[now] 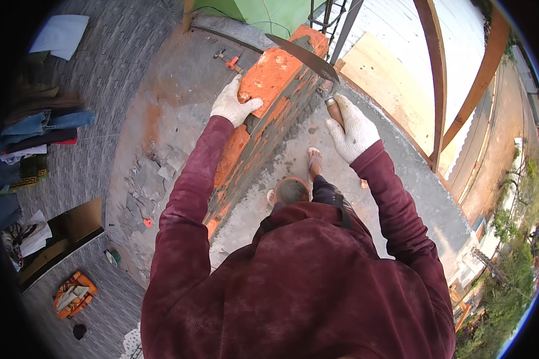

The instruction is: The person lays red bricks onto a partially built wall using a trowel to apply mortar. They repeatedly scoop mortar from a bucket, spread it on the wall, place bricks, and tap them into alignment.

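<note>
Brick (273,73), orange and lying flat on the top course of the brick wall (263,134), is pressed down at its near end by the left hand (233,103). That hand is gloved in white; its fingers are curled over the brick's near corner, the thumb laid along its edge, so the brick is gripped rather than merely touched. The far end of the brick is seen near the wall's far end, beside a green panel (269,12).

A trowel (305,58) is held in the right hand (353,128), also gloved, with the fingers closed tightly round the wooden handle. The blade is raised, tilted, and hangs just above the brick's far part without clearly touching it.

To the right of the wall, a grey concrete slab (401,179) is seen, with a sandalled foot (314,160) on it near the wall's base. On the slab's left side, a small hammer (229,61) lies well apart from the hands.
</note>
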